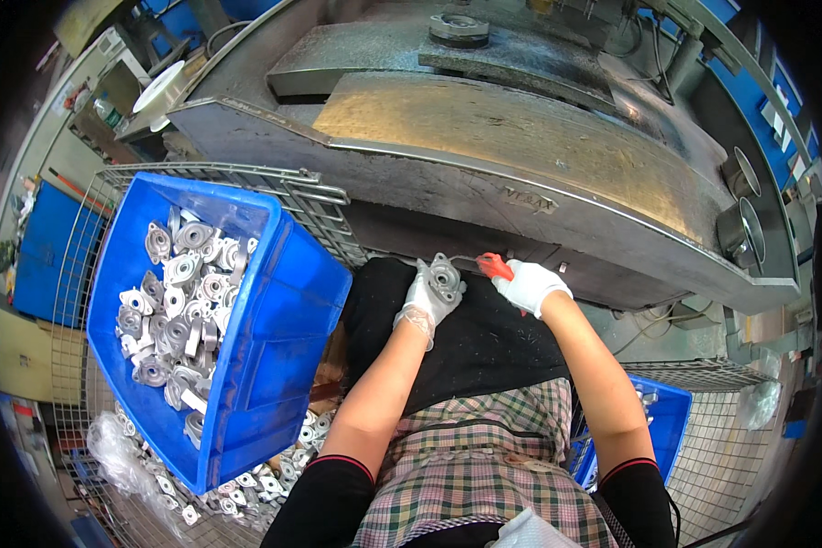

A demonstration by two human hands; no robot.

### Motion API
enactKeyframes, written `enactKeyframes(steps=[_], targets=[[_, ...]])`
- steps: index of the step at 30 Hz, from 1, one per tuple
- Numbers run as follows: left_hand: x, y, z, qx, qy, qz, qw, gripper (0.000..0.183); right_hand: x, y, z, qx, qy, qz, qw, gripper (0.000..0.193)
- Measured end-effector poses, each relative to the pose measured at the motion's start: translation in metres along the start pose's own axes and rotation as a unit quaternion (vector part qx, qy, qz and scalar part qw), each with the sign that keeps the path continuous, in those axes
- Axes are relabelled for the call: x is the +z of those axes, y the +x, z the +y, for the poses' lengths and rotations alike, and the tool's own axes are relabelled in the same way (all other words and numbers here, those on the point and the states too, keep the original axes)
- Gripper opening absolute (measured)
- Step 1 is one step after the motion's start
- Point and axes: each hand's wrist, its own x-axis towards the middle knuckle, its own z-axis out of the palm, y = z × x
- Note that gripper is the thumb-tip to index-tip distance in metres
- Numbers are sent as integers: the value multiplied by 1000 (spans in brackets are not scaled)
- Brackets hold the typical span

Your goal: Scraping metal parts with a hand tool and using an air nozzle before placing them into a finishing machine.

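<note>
My left hand [420,309], in a white glove with a clear plastic cover at the wrist, is closed on a grey metal flange casting [444,277] with a round hole in its middle. It is held above my black-covered lap [374,310]. Just to the right, my white-gloved right hand [533,289] grips a red tool [493,266]. The tool points toward the casting, with a gap between them. My fingers hide most of it, so its exact kind is unclear.
A blue bin [288,320] of similar castings stands tilted at my left, above a wire cage [73,365] holding more. Ahead runs the metal edge of a machine [484,173], with a round part [458,31] on its bed. Another blue bin [671,429] is at my right.
</note>
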Motion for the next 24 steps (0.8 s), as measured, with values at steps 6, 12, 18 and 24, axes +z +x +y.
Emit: enactKeyframes(steps=[6,12,18,24], targets=[[20,-4,1,-49,-26,-19,998,53,1,1,12,5,13,8,1000,41],[1,9,-7,8,57,-10,998,54,0,0,9,9,21,2,1000,41],[80,-33,-8,-108,-59,26,992,56,7,3,21,22,35,13,999,40],[-15,1,-6,142,271,-140,942,54,8,2,-13,-30,1,-1,1000,41]])
